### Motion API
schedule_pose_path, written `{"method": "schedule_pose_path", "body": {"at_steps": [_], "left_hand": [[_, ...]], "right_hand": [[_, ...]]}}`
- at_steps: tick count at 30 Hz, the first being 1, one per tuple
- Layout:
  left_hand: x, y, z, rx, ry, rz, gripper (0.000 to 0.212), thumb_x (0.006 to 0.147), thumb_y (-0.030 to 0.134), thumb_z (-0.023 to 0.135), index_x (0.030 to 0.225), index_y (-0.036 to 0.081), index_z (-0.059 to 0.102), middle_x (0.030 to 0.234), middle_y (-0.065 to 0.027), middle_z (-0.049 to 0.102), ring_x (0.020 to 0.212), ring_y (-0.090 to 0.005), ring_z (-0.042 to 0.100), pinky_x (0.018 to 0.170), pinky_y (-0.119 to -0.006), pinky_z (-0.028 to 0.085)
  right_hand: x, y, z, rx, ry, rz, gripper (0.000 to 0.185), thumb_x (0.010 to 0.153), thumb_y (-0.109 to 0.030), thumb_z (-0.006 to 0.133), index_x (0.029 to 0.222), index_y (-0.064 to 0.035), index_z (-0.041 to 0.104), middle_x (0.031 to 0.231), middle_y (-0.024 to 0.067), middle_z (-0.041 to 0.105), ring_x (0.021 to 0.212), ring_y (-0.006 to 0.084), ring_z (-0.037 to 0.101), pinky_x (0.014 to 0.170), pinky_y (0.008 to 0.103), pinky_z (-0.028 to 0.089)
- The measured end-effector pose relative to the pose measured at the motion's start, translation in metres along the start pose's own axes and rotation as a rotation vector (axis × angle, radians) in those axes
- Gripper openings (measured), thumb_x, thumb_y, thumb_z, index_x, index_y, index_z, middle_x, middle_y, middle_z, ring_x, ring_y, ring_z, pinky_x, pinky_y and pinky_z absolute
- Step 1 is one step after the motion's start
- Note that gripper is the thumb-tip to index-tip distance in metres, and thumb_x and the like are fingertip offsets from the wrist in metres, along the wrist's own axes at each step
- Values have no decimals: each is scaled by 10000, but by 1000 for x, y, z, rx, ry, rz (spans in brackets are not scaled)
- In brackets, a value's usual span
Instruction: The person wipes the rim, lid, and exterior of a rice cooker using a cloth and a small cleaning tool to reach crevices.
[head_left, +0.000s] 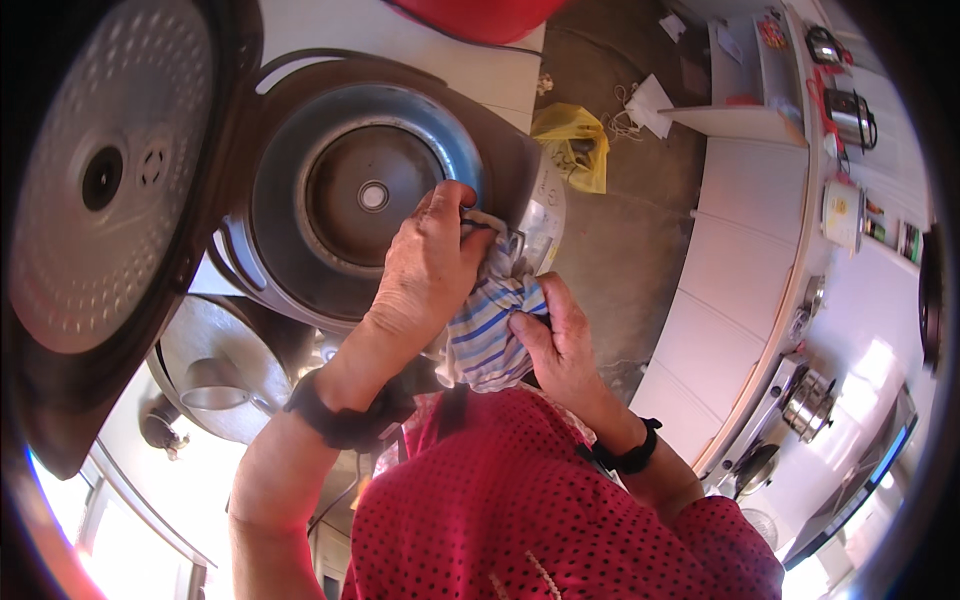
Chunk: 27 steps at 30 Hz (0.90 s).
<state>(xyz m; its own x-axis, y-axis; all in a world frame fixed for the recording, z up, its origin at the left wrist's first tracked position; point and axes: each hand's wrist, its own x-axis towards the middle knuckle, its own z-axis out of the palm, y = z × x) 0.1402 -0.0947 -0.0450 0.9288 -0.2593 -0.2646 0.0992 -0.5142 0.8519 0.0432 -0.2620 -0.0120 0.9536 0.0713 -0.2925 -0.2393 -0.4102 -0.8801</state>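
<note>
A brown rice cooker (495, 142) stands before me with its lid (67, 247) swung up at the left. Inside its well, the dark round heating plate (337, 210) is exposed, with a pale sensor button (373, 196) at the centre. My left hand (427, 259) reaches over the near right part of the rim, pinching one end of a striped cloth (487, 334). Lower down, my right hand (559, 330) grips the same blue, grey and white cloth between thumb and fingers. The bunched cloth hangs in front of the cooker's control side. Part of the rim lies hidden behind my left hand.
A metal pan lid (225, 352) is at the lower left. A red object (480, 15) rests at the worktop's far edge. On the floor lies a yellow plastic bag (574, 142). White cabinets (742, 247) run along the right, with a steel pot (808, 405) on top.
</note>
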Motion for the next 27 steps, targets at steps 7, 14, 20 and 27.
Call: {"method": "schedule_pose_path", "body": {"at_steps": [7, 14, 20, 27], "left_hand": [[4, 8, -8, 69, -110, -57, 417, 786, 43, 678, 1162, 14, 501, 943, -211, 648, 916, -410, 646, 815, -454, 518], [2, -1, 7, -7, 110, -76, 429, 763, 96, 724, 1133, 41, 514, 840, -165, 663, 770, -339, 682, 718, -391, 535], [32, 5, 5, 120, 19, -206, 451, 820, 303, 679, 1155, 53, 508, 849, -170, 691, 846, -385, 684, 788, -461, 522], [18, -3, -5, 202, -174, -152, 553, 828, 287, 669, 1258, 6, 464, 1152, -253, 644, 1079, -416, 630, 924, -478, 493]], "right_hand": [[3, -5, 6, -14, 27, -89, 302, 912, -63, 598, 1184, 4, 488, 1051, 221, 532, 955, 429, 532, 835, 436, 456], [3, -1, 9, -61, 47, -121, 310, 917, -80, 594, 1186, 11, 470, 1095, 233, 525, 994, 450, 518, 865, 465, 442], [8, -5, 13, 35, 62, -103, 287, 911, -60, 598, 1167, 3, 485, 1069, 228, 527, 976, 425, 534, 842, 427, 457], [8, 1, 15, 28, 127, -15, 238, 893, -41, 603, 1112, 0, 520, 1012, 183, 522, 892, 355, 523, 805, 380, 453]]}}
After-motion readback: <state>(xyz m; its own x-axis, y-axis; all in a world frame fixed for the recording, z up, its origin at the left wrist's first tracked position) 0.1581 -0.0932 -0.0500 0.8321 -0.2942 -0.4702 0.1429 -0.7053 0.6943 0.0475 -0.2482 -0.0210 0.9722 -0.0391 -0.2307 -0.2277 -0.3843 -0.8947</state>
